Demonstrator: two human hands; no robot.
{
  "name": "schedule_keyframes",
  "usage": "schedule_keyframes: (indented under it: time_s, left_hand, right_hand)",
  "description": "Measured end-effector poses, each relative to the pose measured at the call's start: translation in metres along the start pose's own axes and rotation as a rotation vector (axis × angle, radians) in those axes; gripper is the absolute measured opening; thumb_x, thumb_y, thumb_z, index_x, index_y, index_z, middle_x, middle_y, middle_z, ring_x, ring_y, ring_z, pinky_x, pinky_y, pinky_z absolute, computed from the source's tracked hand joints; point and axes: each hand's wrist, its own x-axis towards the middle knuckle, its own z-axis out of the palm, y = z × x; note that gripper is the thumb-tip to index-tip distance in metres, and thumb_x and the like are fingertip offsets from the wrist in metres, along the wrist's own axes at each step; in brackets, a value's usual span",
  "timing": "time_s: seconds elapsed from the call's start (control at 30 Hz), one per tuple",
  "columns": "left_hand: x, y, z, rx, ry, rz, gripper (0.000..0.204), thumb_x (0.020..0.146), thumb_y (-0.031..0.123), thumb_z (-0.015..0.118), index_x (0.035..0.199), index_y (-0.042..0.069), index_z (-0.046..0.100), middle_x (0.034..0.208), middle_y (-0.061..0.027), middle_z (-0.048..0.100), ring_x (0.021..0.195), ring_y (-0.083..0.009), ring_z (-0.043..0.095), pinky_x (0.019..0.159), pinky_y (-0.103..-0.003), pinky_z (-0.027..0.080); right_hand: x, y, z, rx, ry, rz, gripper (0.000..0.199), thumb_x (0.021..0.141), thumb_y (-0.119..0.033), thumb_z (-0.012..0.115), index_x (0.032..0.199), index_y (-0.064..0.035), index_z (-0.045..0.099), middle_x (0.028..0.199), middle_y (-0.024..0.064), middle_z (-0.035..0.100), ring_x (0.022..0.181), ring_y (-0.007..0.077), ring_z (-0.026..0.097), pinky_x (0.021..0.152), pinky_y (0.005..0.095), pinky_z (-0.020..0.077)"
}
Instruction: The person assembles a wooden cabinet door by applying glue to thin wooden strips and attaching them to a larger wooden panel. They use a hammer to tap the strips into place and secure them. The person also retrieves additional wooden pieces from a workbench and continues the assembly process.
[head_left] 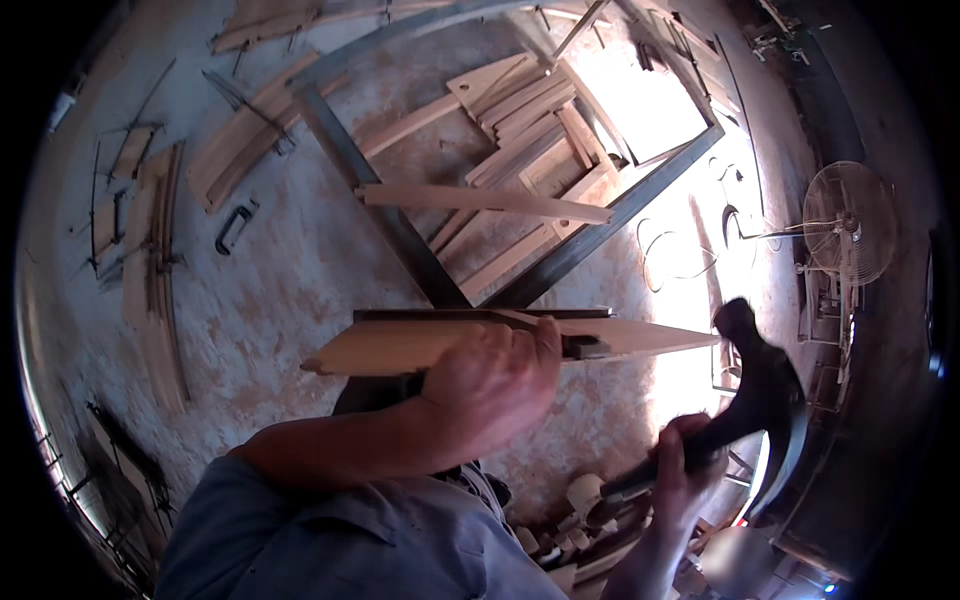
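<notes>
1. Left hand (490, 378): fingers curled tight, grasping the wooden board (390, 345) around its middle. Knuckles face up; fingers reach across toward the board's far edge.
2. Board lies crosswise in front of the body, directly under and beyond the left hand. It runs out on both sides of the fist: a broad end to the left, a taper to a point at right.
3. Dark block (587, 347) sits against the board just right of the left fist. Cannot tell whether the fist holds part of it too.
4. Right hand (690, 465): clenched around the handle of a claw hammer (768, 395), lower and to the right of the board. Hammer head raised, one end near the board's pointed tip in this view; whether they touch, cannot tell.
5. Beyond the board, a dark angular frame (570, 262), one corner toward the person. A wooden bar (480, 200) lies across two of its sides; stacked wood pieces (525, 150) show within its outline.
6. Left on the floor: a dark C-shaped clamp (233, 229), near a curved plank (245, 140).
7. Far right, a round caged fan (850, 222). Wood offcuts (572, 540) lie below, between body and right forearm.
</notes>
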Motion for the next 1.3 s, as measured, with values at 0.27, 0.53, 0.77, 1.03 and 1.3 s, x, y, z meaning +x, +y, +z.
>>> schedule_keyframes:
  time_s: [0.27, 0.53, 0.77, 1.03, 1.3]
  left_hand:
    - [-0.007, -0.022, -0.016, -0.087, -0.113, -0.036, 0.019, 0.077, 0.016, 0.069, 0.085, 0.003, 0.058, 0.066, -0.0094, 0.061, 0.062, -0.0264, 0.064, 0.058, -0.039, 0.052]
    - [0.039, -0.068, -0.073, -0.268, -0.530, -0.045, 0.049, 0.086, 0.019, 0.066, 0.126, -0.003, 0.051, 0.093, -0.0228, 0.066, 0.089, -0.0377, 0.065, 0.074, -0.043, 0.053]
    - [0.120, -0.198, 0.090, -0.077, -0.638, -0.036, 0.055, 0.083, 0.032, 0.068, 0.124, -0.002, 0.052, 0.115, -0.0247, 0.063, 0.105, -0.0412, 0.061, 0.090, -0.045, 0.049]
    - [0.090, -0.237, 0.231, -0.078, -0.695, -0.143, 0.044, 0.077, 0.028, 0.070, 0.109, 0.001, 0.058, 0.101, -0.0215, 0.067, 0.097, -0.0397, 0.064, 0.088, -0.047, 0.049]
    - [0.125, -0.173, 0.052, -0.686, -1.017, -0.447, 0.035, 0.081, 0.019, 0.067, 0.113, 0.003, 0.063, 0.086, -0.0050, 0.064, 0.076, -0.0132, 0.059, 0.068, -0.029, 0.047]
  right_hand:
    - [0.066, 0.027, 0.079, 0.463, -0.040, -0.444, 0.018, 0.086, 0.007, 0.061, 0.098, -0.0009, 0.051, 0.121, 0.0175, 0.060, 0.110, 0.0188, 0.056, 0.092, 0.0324, 0.0453]
    - [0.067, 0.025, 0.093, 0.508, 0.067, -0.387, 0.014, 0.086, 0.007, 0.054, 0.095, -0.0025, 0.050, 0.112, 0.0203, 0.062, 0.120, 0.0297, 0.055, 0.105, 0.0457, 0.0375]
    - [0.071, 0.018, 0.101, 0.406, 0.158, -0.416, 0.018, 0.082, 0.008, 0.057, 0.093, -0.0036, 0.050, 0.111, 0.0222, 0.066, 0.125, 0.0302, 0.051, 0.108, 0.0491, 0.0343]
    - [0.077, -0.013, 0.106, 0.293, 0.142, -0.219, 0.017, 0.081, 0.012, 0.058, 0.086, -0.0025, 0.049, 0.111, 0.0199, 0.067, 0.125, 0.0295, 0.051, 0.106, 0.0479, 0.0363]
    - [0.093, 0.016, 0.114, 0.369, 0.091, -0.364, 0.028, 0.087, 0.009, 0.057, 0.113, -0.0007, 0.053, 0.129, 0.0169, 0.057, 0.125, 0.0267, 0.052, 0.104, 0.0420, 0.0388]
